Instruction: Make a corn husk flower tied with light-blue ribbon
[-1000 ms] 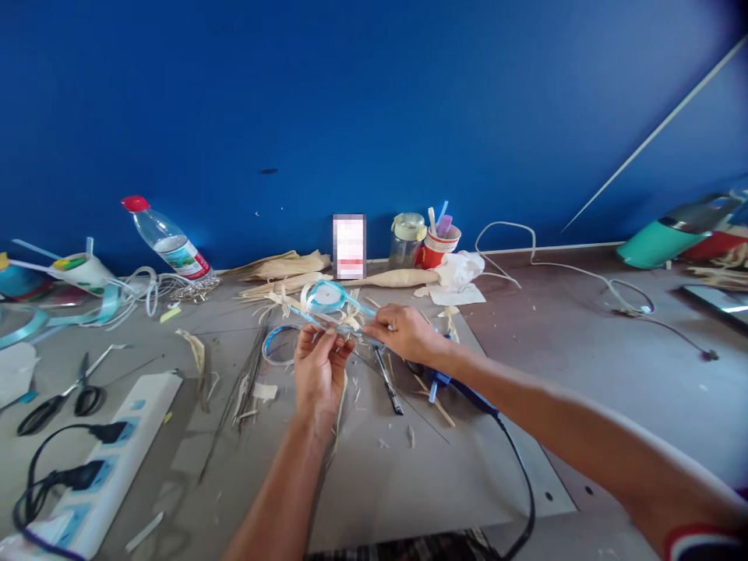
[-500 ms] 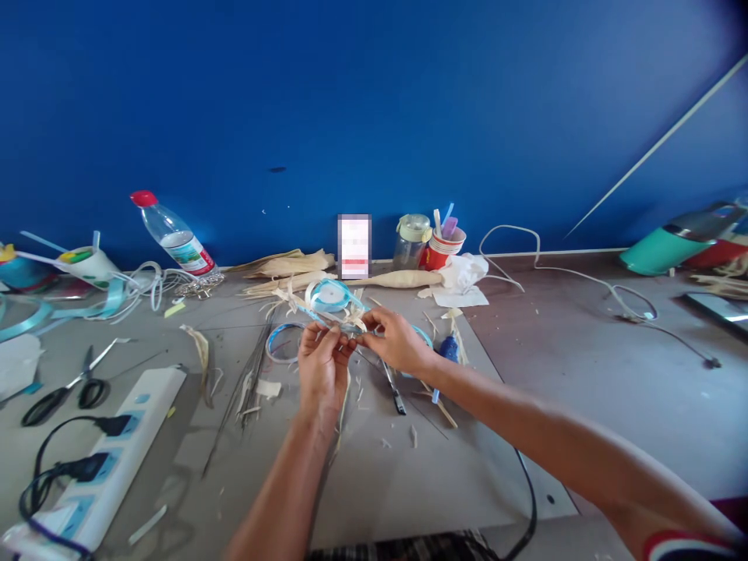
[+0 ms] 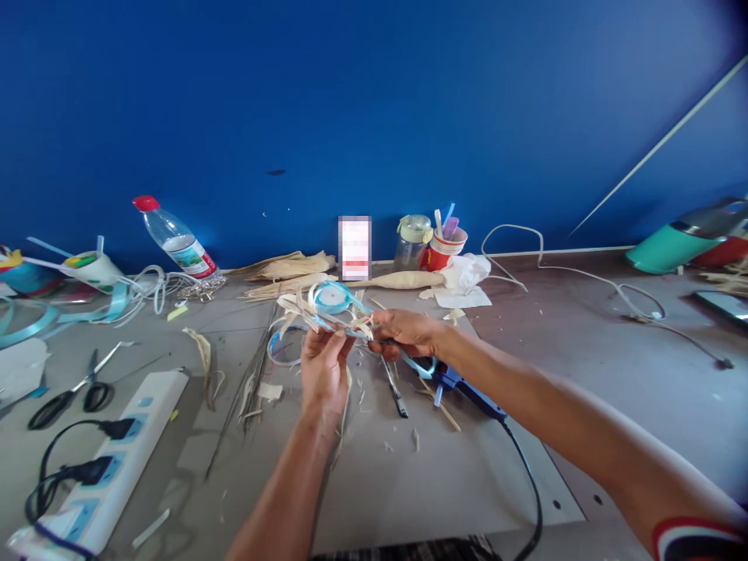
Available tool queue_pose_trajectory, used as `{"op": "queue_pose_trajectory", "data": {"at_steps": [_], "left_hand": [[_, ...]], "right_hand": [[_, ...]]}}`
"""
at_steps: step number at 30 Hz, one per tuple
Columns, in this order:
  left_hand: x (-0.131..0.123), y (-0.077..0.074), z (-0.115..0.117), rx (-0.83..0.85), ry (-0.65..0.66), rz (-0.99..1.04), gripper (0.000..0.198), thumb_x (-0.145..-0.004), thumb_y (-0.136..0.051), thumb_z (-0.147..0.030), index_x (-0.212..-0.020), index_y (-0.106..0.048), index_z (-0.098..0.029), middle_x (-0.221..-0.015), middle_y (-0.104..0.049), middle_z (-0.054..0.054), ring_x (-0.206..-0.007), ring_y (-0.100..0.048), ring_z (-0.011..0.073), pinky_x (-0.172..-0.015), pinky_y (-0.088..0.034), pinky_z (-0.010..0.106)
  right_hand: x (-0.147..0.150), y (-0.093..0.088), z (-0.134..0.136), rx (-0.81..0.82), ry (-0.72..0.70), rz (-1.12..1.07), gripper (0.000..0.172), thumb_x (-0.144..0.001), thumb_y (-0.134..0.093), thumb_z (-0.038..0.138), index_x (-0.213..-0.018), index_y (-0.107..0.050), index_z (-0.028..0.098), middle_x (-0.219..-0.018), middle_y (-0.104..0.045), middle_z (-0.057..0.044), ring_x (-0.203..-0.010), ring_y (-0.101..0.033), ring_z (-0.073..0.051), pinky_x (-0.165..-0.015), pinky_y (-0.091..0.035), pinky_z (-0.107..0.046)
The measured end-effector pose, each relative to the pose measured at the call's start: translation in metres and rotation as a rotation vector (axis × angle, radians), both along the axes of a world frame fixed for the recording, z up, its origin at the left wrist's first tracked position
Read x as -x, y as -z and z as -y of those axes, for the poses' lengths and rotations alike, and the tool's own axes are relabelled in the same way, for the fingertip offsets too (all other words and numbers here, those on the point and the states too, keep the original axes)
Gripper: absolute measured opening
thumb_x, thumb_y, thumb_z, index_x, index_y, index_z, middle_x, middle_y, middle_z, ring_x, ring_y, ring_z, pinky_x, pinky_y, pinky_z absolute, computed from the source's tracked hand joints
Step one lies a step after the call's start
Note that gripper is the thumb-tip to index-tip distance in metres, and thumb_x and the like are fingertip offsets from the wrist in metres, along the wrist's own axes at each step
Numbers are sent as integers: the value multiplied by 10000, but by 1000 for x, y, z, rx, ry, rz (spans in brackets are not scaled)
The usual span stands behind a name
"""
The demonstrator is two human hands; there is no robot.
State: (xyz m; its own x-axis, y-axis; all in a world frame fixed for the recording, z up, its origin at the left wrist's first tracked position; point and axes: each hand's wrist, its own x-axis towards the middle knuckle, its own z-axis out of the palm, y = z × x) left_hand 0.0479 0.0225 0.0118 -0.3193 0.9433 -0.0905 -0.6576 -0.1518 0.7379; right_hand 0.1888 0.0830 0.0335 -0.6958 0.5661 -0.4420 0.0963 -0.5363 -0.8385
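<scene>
My left hand [image 3: 327, 362] pinches a craft piece of pale dried husk strips [image 3: 297, 305] and light-blue ribbon between thumb and fingers. On the right, my right hand [image 3: 406, 331] has its fingers curled at that piece's right end; what lies between them is hidden. Just behind the hands is a roll of light-blue ribbon [image 3: 332, 296]. A ribbon-wrapped ring [image 3: 284, 347] lies left of my left hand. Below my right hand are a loop of light-blue ribbon [image 3: 421, 368], a black-tipped craft knife or pen [image 3: 398, 396] and a blue glue gun [image 3: 472, 391], partly covered by the forearm.
A power strip [image 3: 137, 436] with black plugs and scissors [image 3: 79, 389] are at left. Thin dark wires [image 3: 242, 389] lie nearer the middle. Along the wall stand a tilted bottle [image 3: 181, 241], a jar [image 3: 412, 241] and red cups [image 3: 444, 249]. A white cable [image 3: 584, 271] trails right.
My right hand has shifted slightly right and turned, its fingers curling under. The glue gun's body and the ribbon loop show more clearly below it. The left hand keeps its pinch.
</scene>
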Motion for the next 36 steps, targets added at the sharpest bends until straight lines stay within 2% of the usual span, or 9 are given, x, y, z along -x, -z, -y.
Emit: {"op": "queue_pose_trajectory", "data": {"at_steps": [7,11,14,18,23,27,30,33,36], "left_hand": [[-1,1,-1,-34,-77,-112,213,-591,-733,-161,-719,-562,-170,-728,-606,-25,-664,-573,84,-652,-464,217],[-3,6,-1,-50,-155,-233,150,-645,-691,-155,-728,-568,-169,-684,-584,-36,-617,-537,64,-622,-423,185],[-4,8,-1,-73,-181,-288,110,-670,-668,-156,-725,-575,-174,-685,-584,-38,-635,-539,69,-649,-419,189],[-3,7,-1,-71,-186,-310,107,-674,-664,-172,-716,-566,-172,-673,-568,-38,-635,-534,74,-651,-418,193],[-1,8,1,-35,-185,-325,130,-680,-671,-192,-717,-549,-168,-668,-544,-45,-614,-508,61,-625,-399,179],[-1,7,2,-54,-145,-274,139,-686,-666,-198,-728,-536,-172,-660,-535,-43,-592,-502,69,-611,-410,196],[-1,6,3,-46,-153,-283,139,-676,-669,-193,-722,-539,-173,-652,-533,-44,-589,-502,75,-593,-405,199],[-1,4,4,-22,-178,-316,137,-672,-665,-187,-710,-534,-170,-639,-528,-51,-586,-494,67,-599,-393,191],[0,5,4,21,-189,-345,149,-679,-657,-204,-719,-517,-171,-623,-510,-58,-563,-474,61,-580,-377,188]], "right_hand": [[-6,4,-2,2,-216,65,190,-792,-550,264,-959,-550,174,-523,-584,24,-299,-373,-47,-345,-296,-159],[-6,-1,8,-242,-58,119,239,-800,-570,392,-836,-608,159,-715,-634,-36,-569,-541,-102,-529,-409,-215],[0,-3,18,-482,36,132,199,-747,-626,365,-743,-599,167,-736,-584,1,-688,-503,-110,-636,-385,-229],[17,-4,29,-578,169,200,183,-666,-653,301,-682,-525,172,-606,-444,57,-585,-383,-82,-566,-306,-223],[29,-9,37,-591,268,294,171,-667,-551,189,-573,-408,181,-519,-310,75,-514,-262,-69,-505,-228,-231],[30,-10,42,-547,305,174,111,-672,-523,177,-596,-442,178,-551,-426,48,-537,-358,-81,-530,-294,-234],[31,-10,46,-456,320,58,28,-677,-505,155,-698,-501,174,-545,-502,33,-518,-405,-89,-521,-335,-231],[30,-11,50,-424,331,21,190,-709,-500,143,-893,-529,178,-511,-530,48,-476,-412,-89,-502,-341,-223],[25,-11,53,-397,285,52,236,-765,-498,186,-998,-533,169,-567,-594,22,-487,-457,-93,-530,-376,-235]]}}
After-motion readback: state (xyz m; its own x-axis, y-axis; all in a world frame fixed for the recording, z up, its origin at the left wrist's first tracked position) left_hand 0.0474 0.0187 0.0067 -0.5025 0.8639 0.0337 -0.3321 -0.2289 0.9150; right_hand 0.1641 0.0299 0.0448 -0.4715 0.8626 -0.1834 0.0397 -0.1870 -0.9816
